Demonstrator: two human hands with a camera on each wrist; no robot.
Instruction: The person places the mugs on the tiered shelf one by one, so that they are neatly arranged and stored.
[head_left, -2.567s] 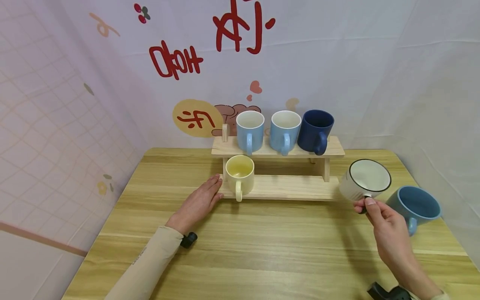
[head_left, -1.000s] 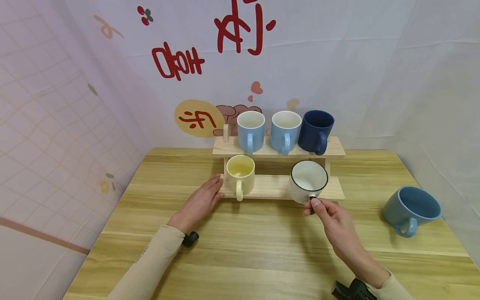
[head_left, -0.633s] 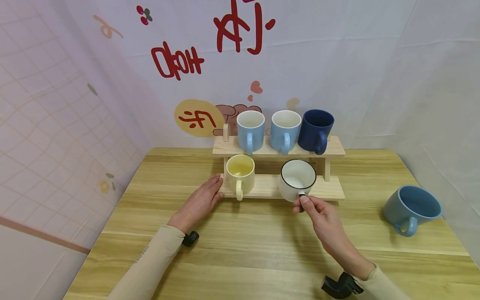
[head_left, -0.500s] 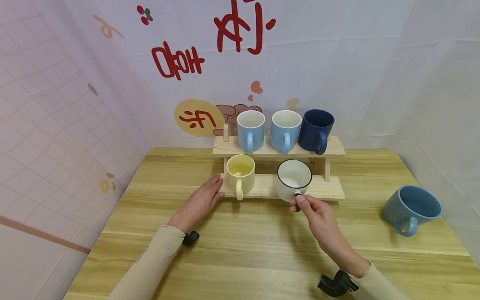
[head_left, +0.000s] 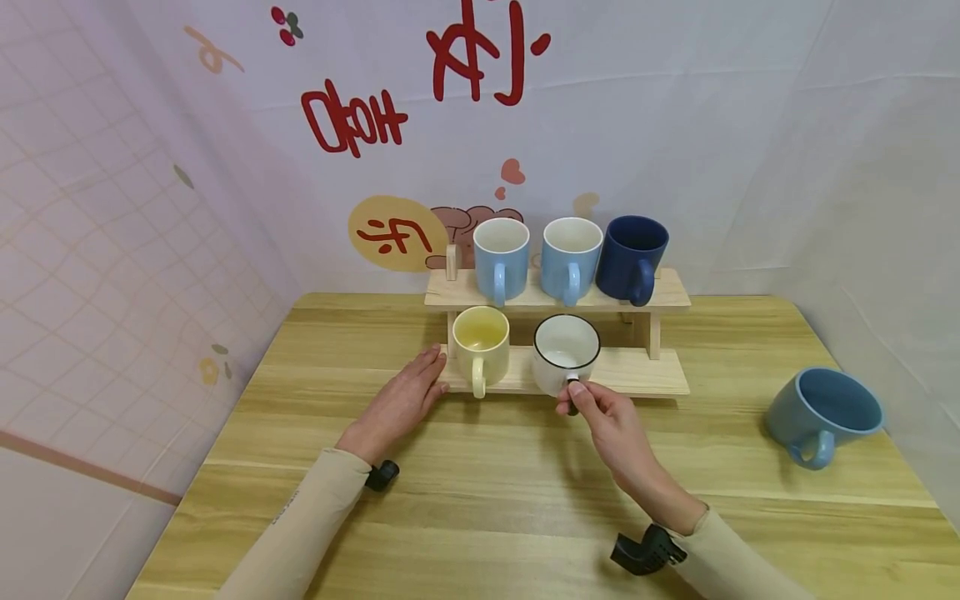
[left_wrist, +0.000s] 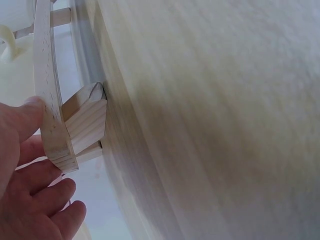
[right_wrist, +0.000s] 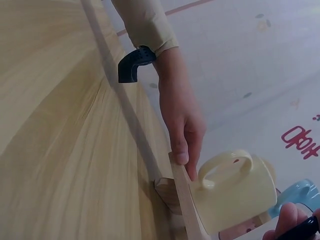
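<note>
My right hand [head_left: 615, 429] pinches the black handle of a white mug [head_left: 553, 373] with a black rim. The mug is at the lower board of a two-tier wooden rack [head_left: 637, 372], a little right of a yellow mug [head_left: 495, 367]. In the right wrist view only fingertips and part of the black handle [right_wrist: 300, 231] show, at the lower right corner. My left hand [head_left: 397, 404] grips the left end of the lower board; in the left wrist view the thumb [left_wrist: 31, 117] lies on the board's edge, with fingers bent around its end.
On the upper board stand two light blue mugs [head_left: 501, 271] and a dark blue mug [head_left: 622, 267]. A wide blue-grey mug [head_left: 795, 417] stands on the table [head_left: 480, 508] at the right. A printed white cloth [head_left: 675, 142] hangs behind the rack.
My right hand has carried the white mug leftward, from beside the blue-grey mug to the lower board near the yellow mug. My left hand has stayed at the rack's end.
</note>
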